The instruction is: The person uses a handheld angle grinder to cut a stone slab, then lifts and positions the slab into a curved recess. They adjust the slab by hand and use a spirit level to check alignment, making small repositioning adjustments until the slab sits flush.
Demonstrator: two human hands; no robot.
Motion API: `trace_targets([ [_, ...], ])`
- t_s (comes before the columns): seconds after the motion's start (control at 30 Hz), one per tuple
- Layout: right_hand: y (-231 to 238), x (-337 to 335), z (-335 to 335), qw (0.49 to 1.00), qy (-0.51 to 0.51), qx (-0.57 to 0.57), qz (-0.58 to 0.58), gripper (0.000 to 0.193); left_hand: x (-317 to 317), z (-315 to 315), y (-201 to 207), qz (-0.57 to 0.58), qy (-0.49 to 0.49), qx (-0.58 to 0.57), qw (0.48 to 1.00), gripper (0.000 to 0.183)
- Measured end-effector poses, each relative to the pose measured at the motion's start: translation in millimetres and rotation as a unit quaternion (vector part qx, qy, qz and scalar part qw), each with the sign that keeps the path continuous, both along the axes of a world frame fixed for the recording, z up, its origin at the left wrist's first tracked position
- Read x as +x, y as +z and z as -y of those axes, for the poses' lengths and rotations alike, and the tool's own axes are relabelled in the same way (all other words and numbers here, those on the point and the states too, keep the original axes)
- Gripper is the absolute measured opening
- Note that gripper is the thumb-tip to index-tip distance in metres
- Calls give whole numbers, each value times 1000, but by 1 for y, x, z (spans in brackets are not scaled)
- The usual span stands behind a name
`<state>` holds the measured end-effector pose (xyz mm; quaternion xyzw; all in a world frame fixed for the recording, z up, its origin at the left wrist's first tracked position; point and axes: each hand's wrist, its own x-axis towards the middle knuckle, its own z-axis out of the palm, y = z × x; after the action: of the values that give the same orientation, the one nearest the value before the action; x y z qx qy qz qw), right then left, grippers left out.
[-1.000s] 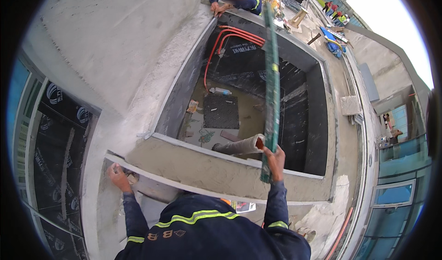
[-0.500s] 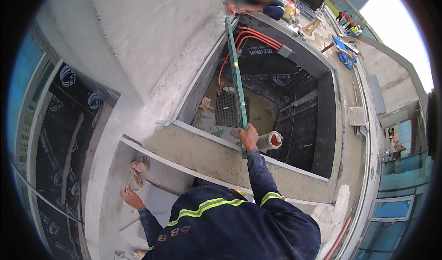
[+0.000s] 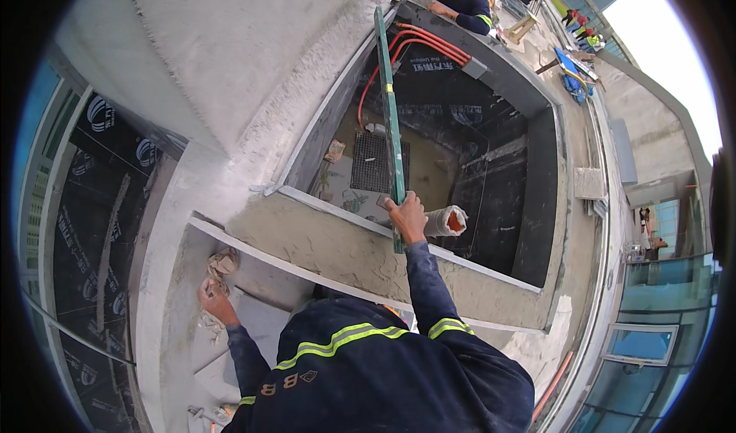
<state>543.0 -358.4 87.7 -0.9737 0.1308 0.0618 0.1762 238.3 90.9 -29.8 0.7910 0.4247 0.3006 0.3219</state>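
Observation:
My right hand (image 3: 409,217) is closed round the near end of a long green spirit level (image 3: 389,103). The level reaches across a black-lined pit (image 3: 498,195) to its far rim. Beside that hand, a pale wrapped pipe (image 3: 447,221) with an orange inside sticks out at the near wall. My left hand (image 3: 217,303) is down in the nearer recess, fingers curled, against a crumpled tan cloth or bag (image 3: 223,262). What those fingers hold, if anything, I cannot make out. Wet mortar (image 3: 307,232) covers the top of the wall between recess and pit.
Another person in a navy sleeve (image 3: 475,8) leans at the pit's far rim. Orange conduits (image 3: 429,42) run to a grey box inside the pit. A dark grate (image 3: 372,161) lies on its floor. Planks and a blue bundle (image 3: 575,84) lie right of it.
The level and my right hand have shifted slightly left and up in view. My left hand has moved up toward the crumpled cloth. The other person has lifted and spread their arms.

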Motion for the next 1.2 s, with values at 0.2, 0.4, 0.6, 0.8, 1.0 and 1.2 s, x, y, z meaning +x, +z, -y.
trace_targets([
  [0.2, 2, -29, 23, 995, -6, 73, 63, 64, 34, 11, 32, 19, -8, 54, 998, 22],
  [0.4, 7, -54, 90, 952, -35, 52, 301, 26, 146, 28, 123, 87, -238, 65, 965, 14],
  [0.6, -22, -108, 130, 981, 13, 35, 192, 13, 350, 19, 110, 61, -484, 175, 855, 18],
  [0.8, -40, -113, 131, 979, -45, -41, 194, 13, 482, 16, 26, -100, -547, 282, 782, 58],
  [1.0, -65, -127, 136, 975, -98, -111, 167, 14, 504, 29, -19, -149, -521, 296, 787, 72],
  [1.2, -44, -114, 119, 979, -181, 3, 92, 14, 513, 30, 6, -166, -531, 277, 784, 72],
])
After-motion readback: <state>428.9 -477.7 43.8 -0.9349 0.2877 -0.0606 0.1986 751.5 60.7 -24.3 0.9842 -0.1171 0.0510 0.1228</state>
